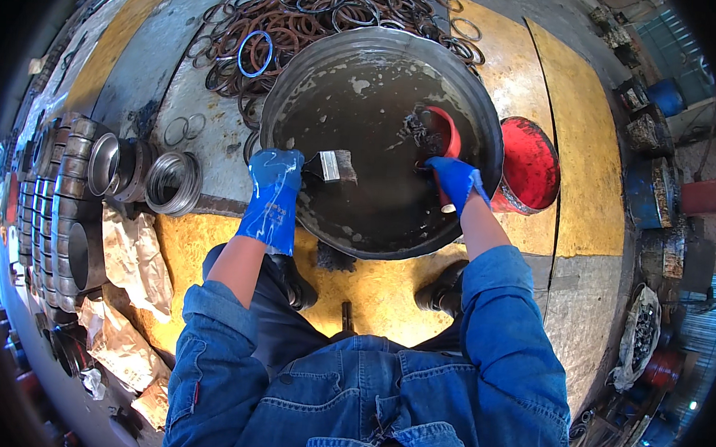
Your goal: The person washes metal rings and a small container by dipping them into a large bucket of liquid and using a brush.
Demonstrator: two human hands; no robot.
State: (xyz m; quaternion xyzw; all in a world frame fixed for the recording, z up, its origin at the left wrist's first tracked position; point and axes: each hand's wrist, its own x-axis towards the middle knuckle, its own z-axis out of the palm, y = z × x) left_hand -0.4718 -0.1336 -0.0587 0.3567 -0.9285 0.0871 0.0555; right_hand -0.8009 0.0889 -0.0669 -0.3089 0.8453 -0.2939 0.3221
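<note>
A wide round metal basin of dark, murky liquid lies between my feet. At its left rim my left hand, in a long blue rubber glove, is closed round the handle of a flat paintbrush. The brush's dark bristles point right, over the liquid. My right hand, gloved in blue too, is closed on a red curved piece inside the basin's right side. Dark clumped material sits against that piece; its full shape is hidden by the glove and the liquid.
A large pile of metal rings lies beyond the basin, one ring blue. A red bucket stands against the basin's right side. To the left are metal rings, stacked cylindrical sleeves and brown paper. Drums line the right.
</note>
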